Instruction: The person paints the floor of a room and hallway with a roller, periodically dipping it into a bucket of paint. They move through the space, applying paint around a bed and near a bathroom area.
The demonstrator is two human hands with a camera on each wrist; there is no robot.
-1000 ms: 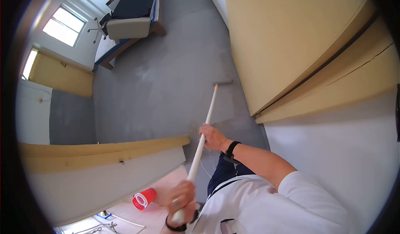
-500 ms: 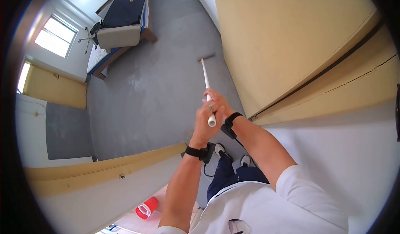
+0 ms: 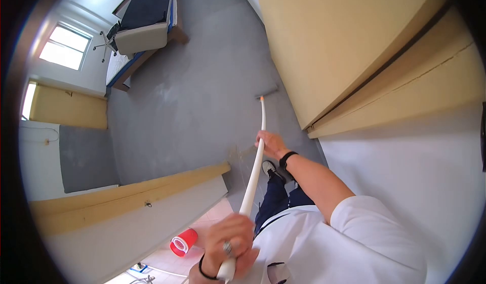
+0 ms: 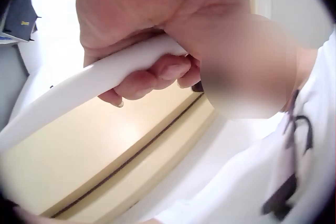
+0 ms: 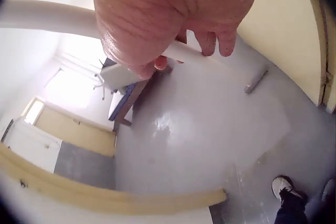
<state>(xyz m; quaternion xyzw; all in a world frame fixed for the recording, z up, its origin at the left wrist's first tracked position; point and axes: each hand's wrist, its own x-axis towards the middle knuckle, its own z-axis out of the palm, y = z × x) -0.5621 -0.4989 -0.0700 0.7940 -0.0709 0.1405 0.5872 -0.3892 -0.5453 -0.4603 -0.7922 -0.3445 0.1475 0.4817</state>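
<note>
A paint roller with a long white pole (image 3: 255, 175) runs from my waist out to the grey floor. Its dark roller head (image 3: 269, 92) lies on the floor near the cream cabinet; the right wrist view shows this head (image 5: 257, 79) too. Down by my waist, my left hand (image 3: 230, 241) grips the pole's near end, fingers wrapped round it in the left wrist view. Farther along, my right hand (image 3: 272, 145) holds the pole's middle. Seen from the right wrist, the pole (image 5: 52, 16) passes beneath the palm, with two fingertips (image 5: 227, 43) extending past it.
To the right stands a large cream cabinet (image 3: 349, 46). A cream-edged partition (image 3: 126, 195) juts in from the left, with a red bucket (image 3: 184, 242) behind it. A bed frame (image 3: 147, 56) with stacked things stands at the far left. My shoe (image 3: 269, 168) is on the floor.
Both hands first moved forward and close together as the roller head went away along the floor. Since then the head has come back toward me, and my left hand has drawn down to my waist.
</note>
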